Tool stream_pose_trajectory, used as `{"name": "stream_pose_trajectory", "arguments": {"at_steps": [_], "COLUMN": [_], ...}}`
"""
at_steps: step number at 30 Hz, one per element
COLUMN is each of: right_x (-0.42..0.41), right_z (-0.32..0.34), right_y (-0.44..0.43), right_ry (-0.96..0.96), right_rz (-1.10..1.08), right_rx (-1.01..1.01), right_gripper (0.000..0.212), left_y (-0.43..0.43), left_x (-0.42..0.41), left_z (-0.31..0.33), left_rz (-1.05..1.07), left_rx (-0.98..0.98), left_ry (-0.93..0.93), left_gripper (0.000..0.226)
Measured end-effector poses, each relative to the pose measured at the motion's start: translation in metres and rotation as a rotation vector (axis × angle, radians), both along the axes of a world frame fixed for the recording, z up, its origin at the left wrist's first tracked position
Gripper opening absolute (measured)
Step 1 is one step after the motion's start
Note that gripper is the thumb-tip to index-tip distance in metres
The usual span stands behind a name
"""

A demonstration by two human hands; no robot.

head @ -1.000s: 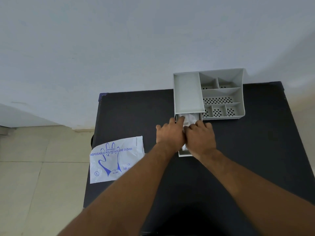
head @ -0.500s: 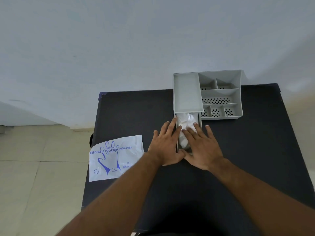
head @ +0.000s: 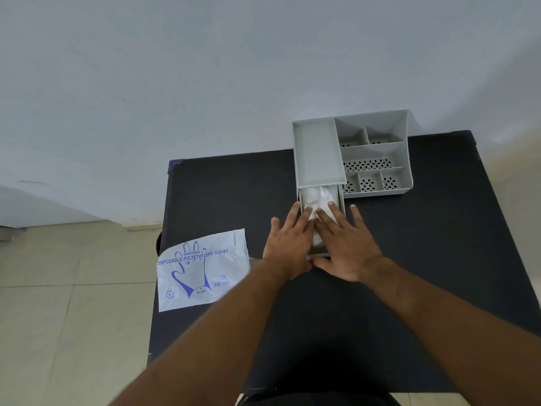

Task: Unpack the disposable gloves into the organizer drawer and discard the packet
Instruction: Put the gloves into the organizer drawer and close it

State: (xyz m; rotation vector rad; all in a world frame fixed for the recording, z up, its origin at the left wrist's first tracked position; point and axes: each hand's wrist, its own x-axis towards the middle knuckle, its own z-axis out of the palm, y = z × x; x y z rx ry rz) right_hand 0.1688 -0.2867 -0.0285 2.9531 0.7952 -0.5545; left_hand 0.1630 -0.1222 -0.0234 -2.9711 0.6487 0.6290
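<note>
Gloves point(head: 317, 199) bunched in pulled-out drawer point(head: 341, 200) of grey organizer point(head: 317, 153). My left hand point(head: 288, 241) and right hand point(head: 345, 247) flat, fingers spread, pressing down on them, gripping nothing. Packet point(head: 202, 271) lies at table point(head: 228, 194) left edge.

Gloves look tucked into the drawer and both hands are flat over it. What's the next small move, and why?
Probably slide the drawer shut into the organizer. The gloves lie inside it, it is pulled out toward the person, and the left hand and right hand are spread flat over its front end, well placed to push. The packet on the table's left edge comes after.
</note>
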Motion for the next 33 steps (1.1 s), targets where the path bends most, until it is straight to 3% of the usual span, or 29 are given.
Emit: {"name": "stream_pose_trajectory", "arguments": {"at_steps": [4,9,13,23,33], "right_x": [-0.003,-0.004,0.001,0.008,0.02], "right_z": [0.003,0.001,0.004,0.005,0.006], "right_y": [0.005,0.013,0.013,0.005,0.011], "right_ry": [-0.061,-0.17,-0.157,-0.033,-0.174], "right_rz": [-0.032,-0.144,-0.191,-0.159,-0.245], "right_rx": [0.034,0.119,0.127,0.039,0.084], "right_gripper": [0.093,0.071,0.056,0.067,0.037], "left_y": [0.003,-0.001,-0.006,-0.013,-0.015], "left_x": [-0.004,0.002,0.009,0.019,0.028], "left_z": [0.003,0.01,0.016,0.013,0.027], "left_rz": [-0.015,0.031,0.042,0.013,0.008], "left_rx": [-0.015,-0.036,-0.032,0.058,-0.017], "left_ry": [-0.028,-0.093,-0.132,-0.021,-0.225], "left_gripper": [0.065,0.052,0.047,0.065,0.029]}}
